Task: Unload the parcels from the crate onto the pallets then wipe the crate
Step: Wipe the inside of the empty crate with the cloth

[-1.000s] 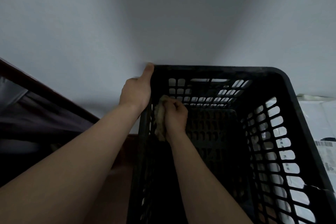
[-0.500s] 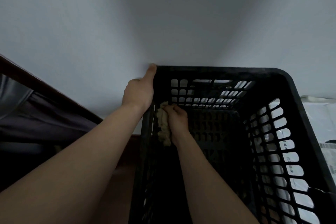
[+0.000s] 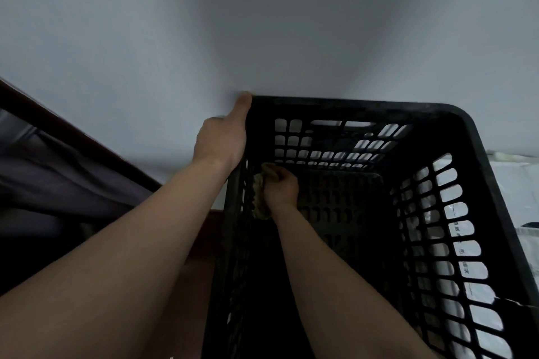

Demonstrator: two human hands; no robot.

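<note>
Down in the lower right of the view stands the black plastic crate (image 3: 481, 137), a lattice-walled box whose far side sits right against a pale grey wall (image 3: 262, 23); light shows through the openings of its far and right walls, while its ribbed floor is dark. Inside it, the right hand (image 3: 281, 191) reaches down near the far left corner, with its fingers curled tightly round a crumpled beige cloth (image 3: 259, 197). The cloth is pressed against the inner face of the crate's left wall, part of it bunched above the knuckles and part hanging below the hand. The left hand (image 3: 223, 140) holds the crate from outside at that same far left corner: the thumb lies straight along the top of the rim, pointing toward the wall, and the fingers bend down over the outer side, where they are mostly hidden. Both forearms are bare and run in from the bottom edge. Just beyond the crate's right wall lie white plastic-wrapped parcels (image 3: 522, 198), also visible through the lattice, with printing too small to read. To the left, a dark wooden rail (image 3: 73, 137) slants across the wall, with dark grey fabric (image 3: 58, 178) below it, and a reddish-brown surface (image 3: 201, 285) shows between the left forearm and the crate.
</note>
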